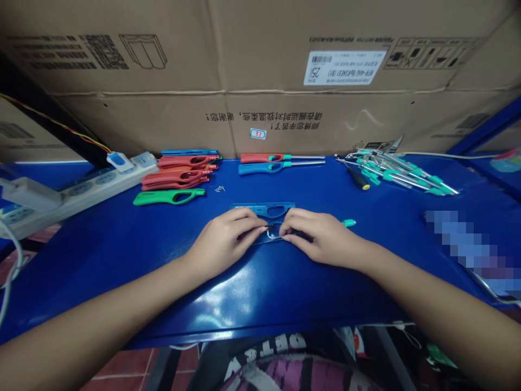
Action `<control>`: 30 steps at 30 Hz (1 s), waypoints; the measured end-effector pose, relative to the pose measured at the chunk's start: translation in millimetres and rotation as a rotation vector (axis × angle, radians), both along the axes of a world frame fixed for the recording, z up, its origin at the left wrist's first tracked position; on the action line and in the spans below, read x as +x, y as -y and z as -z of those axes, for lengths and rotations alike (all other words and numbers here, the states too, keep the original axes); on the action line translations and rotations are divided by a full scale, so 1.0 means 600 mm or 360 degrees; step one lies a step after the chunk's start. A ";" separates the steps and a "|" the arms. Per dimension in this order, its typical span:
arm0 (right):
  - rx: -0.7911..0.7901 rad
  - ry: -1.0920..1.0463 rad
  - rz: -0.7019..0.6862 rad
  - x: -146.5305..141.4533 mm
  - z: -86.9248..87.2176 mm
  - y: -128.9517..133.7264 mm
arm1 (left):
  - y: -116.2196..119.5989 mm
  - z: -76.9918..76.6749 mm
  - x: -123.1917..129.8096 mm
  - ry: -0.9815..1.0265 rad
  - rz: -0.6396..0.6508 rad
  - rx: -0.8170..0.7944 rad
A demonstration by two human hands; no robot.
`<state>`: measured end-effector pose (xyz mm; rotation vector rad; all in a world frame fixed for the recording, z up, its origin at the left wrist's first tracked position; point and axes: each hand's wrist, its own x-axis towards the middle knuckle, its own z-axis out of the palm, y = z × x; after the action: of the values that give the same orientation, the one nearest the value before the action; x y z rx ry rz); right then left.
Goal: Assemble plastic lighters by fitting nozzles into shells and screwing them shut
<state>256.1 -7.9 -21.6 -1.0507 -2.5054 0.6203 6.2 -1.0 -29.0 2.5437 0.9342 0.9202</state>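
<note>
Near the middle of the blue table lies a blue lighter casing half (pixel 264 208), and just in front of it a second blue half (pixel 264 239) is partly covered by my fingers. My left hand (pixel 230 239) pinches a small dark piece with a white wire (pixel 270 234) over this front half. On its right side, my right hand (pixel 321 236) has thumb and fingers closed at the wire and a thin rod, mostly hidden under the palm. A teal tip (pixel 349 222) sticks out beyond the right knuckles.
Red, orange, blue and green casings (pixel 171 197) lie at back left by a white power strip (pixel 101 182). Two lighters (pixel 260 169) rest at back centre. Metal rods with teal parts (pixel 402 172) and a black screwdriver (pixel 358 178) are at back right. Cardboard (pixel 163 119) stands behind; a blurred object (pixel 468 250) lies right.
</note>
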 end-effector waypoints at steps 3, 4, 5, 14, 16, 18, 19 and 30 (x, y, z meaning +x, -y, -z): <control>-0.0009 -0.0017 0.0013 0.001 -0.001 -0.001 | 0.000 0.000 0.000 -0.0032 -0.0002 -0.0035; -0.0019 -0.0024 0.0017 0.001 -0.001 -0.001 | -0.001 0.000 0.000 -0.0049 -0.0004 -0.0052; -0.0030 -0.0033 0.0023 0.001 -0.001 -0.001 | -0.001 0.000 -0.001 -0.0066 -0.0004 -0.0067; -0.0030 -0.0059 0.0112 -0.003 0.002 -0.002 | -0.005 0.005 -0.004 -0.0113 0.0043 -0.0011; -0.0019 -0.0046 0.0123 -0.003 0.001 0.000 | -0.004 0.006 -0.002 -0.0079 0.0023 -0.0008; -0.0019 -0.0042 0.0127 -0.004 0.000 0.001 | -0.003 0.008 0.000 -0.0054 -0.0001 -0.0005; -0.0021 -0.0042 0.0127 -0.004 -0.001 0.001 | -0.003 0.008 0.001 -0.0048 -0.0009 -0.0002; -0.0029 -0.0033 0.0132 -0.006 -0.003 0.002 | -0.002 0.009 0.003 -0.0076 -0.0004 0.0035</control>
<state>252.5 -9.0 -20.0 -1.1425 -2.4294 0.6274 8.0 0.5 -34.4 2.5946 0.9463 0.8786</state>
